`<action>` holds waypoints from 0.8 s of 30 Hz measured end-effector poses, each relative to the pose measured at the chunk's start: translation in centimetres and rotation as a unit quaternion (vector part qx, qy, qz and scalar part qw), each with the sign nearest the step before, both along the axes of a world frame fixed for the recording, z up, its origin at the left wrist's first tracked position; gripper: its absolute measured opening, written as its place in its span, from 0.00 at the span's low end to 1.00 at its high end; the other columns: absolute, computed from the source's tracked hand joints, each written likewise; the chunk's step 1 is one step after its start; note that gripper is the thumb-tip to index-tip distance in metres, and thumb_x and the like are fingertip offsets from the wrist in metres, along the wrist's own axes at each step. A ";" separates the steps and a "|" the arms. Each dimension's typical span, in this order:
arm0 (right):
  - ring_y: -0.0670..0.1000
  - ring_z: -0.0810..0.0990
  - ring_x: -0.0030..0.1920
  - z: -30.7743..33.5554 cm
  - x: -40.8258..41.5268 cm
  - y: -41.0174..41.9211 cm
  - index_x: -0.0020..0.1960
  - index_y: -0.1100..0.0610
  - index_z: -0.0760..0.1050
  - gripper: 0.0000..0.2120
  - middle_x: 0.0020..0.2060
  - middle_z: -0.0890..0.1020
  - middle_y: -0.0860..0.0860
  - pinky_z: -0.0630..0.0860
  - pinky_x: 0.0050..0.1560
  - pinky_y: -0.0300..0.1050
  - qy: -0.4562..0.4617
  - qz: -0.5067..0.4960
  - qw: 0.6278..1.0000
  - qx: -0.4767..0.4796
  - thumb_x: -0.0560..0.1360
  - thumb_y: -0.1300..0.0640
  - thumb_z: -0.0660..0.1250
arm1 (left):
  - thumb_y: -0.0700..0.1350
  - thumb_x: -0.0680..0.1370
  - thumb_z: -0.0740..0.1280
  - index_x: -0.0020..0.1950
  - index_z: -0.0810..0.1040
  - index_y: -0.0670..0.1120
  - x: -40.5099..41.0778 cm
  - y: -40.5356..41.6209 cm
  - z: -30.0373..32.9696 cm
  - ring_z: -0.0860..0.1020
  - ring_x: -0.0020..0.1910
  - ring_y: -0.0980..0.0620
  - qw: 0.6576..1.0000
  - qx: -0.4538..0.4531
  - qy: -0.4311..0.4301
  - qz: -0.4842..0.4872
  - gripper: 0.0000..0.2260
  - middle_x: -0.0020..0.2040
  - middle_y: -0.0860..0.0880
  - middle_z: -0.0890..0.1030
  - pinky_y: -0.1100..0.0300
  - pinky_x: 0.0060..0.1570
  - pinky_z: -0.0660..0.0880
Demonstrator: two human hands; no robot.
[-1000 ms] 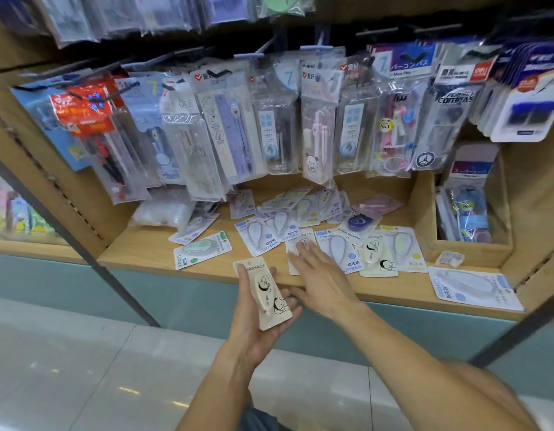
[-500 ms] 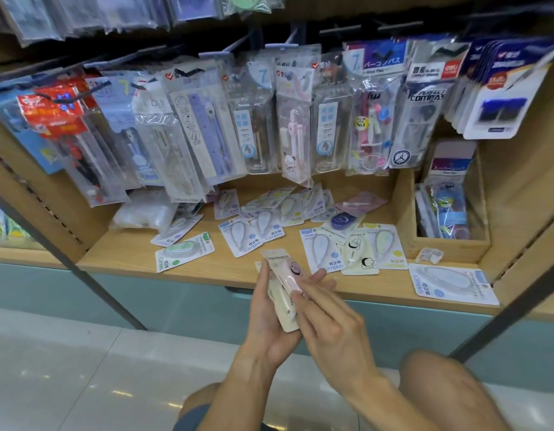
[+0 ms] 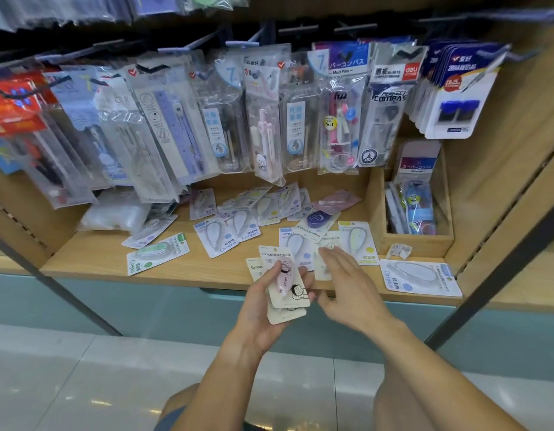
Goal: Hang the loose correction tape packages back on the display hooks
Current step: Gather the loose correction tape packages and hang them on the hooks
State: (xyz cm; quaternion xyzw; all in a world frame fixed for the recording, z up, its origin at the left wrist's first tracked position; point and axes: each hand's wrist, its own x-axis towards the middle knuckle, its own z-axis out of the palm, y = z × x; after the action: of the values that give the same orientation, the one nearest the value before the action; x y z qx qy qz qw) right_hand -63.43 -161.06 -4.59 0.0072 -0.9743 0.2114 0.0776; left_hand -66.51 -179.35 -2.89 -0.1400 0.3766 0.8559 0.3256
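Left hand (image 3: 263, 309), lower centre of frame, fingers curled round a stack of two correction tape cards (image 3: 286, 283); pink one on top, second card showing beneath. Right hand (image 3: 347, 287) just right of it, fingers straight and apart, palm down, holding nothing, fingertips over a cream card (image 3: 323, 259) at shelf front.

Risks, judged: stack gripped at one edge, so adding a third may fan or drop cards; overlapped packages farther back may slide off wooden shelf (image 3: 207, 276) if dragged.

Counts: held, 2. Loose on shelf, about 14, overlap prevents exact figure; one large card (image 3: 420, 276) lower right. Wooden bin (image 3: 415, 244), 1. Display hooks (image 3: 243, 43) along upper frame, at least 8 and hung with compass packs; free hook for tape not identifiable.
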 end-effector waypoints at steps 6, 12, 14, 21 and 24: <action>0.54 0.78 0.59 -1.4 2.6 0.3 0.61 0.55 0.79 0.29 0.58 0.79 0.49 0.82 0.46 0.49 0.152 0.023 0.988 0.010 0.63 0.70 0.77 | 0.49 0.81 0.70 0.73 0.76 0.36 -0.4 0.3 0.5 0.79 0.69 0.36 1.000 0.026 0.000 0.012 0.24 0.69 0.34 0.79 0.41 0.64 0.79; 0.52 0.84 0.58 1.2 3.6 -1.0 0.60 0.62 0.84 0.15 0.59 0.85 0.54 0.80 0.61 0.46 0.378 -0.077 0.919 -0.086 0.75 0.70 0.73 | 0.47 0.80 0.70 0.74 0.76 0.40 -0.3 0.4 0.9 0.81 0.67 0.37 1.000 0.008 0.016 -0.003 0.23 0.69 0.37 0.81 0.41 0.70 0.74; 0.53 0.84 0.58 2.3 3.6 -2.5 0.60 0.62 0.84 0.15 0.59 0.84 0.54 0.79 0.61 0.45 0.390 -0.053 0.914 -0.101 0.75 0.70 0.73 | 0.47 0.80 0.70 0.74 0.76 0.40 0.1 0.5 1.0 0.81 0.66 0.39 0.999 0.035 0.014 -0.008 0.23 0.68 0.39 0.81 0.42 0.71 0.73; 0.50 0.77 0.68 2.0 4.4 -6.7 0.65 0.57 0.80 0.18 0.65 0.79 0.49 0.73 0.69 0.51 0.230 0.093 0.946 -0.209 0.76 0.54 0.75 | 0.58 0.78 0.73 0.57 0.85 0.42 0.4 0.4 1.2 0.84 0.51 0.48 0.998 0.031 0.017 -0.056 0.20 0.54 0.44 0.84 0.56 0.53 0.80; 0.48 0.81 0.61 3.0 2.5 -5.9 0.65 0.52 0.77 0.15 0.60 0.81 0.45 0.78 0.62 0.49 0.196 0.030 0.935 -0.293 0.79 0.58 0.68 | 0.49 0.75 0.77 0.56 0.85 0.44 -0.2 -0.3 0.7 0.82 0.49 0.46 0.998 0.022 0.033 -0.038 0.13 0.52 0.43 0.83 0.53 0.54 0.76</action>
State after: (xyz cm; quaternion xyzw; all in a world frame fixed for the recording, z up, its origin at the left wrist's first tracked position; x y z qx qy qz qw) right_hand -60.97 -166.93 -1.60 0.0545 -0.8339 0.4844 0.2589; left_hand -66.73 -179.64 -2.17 -0.0902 0.3728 0.8553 0.3482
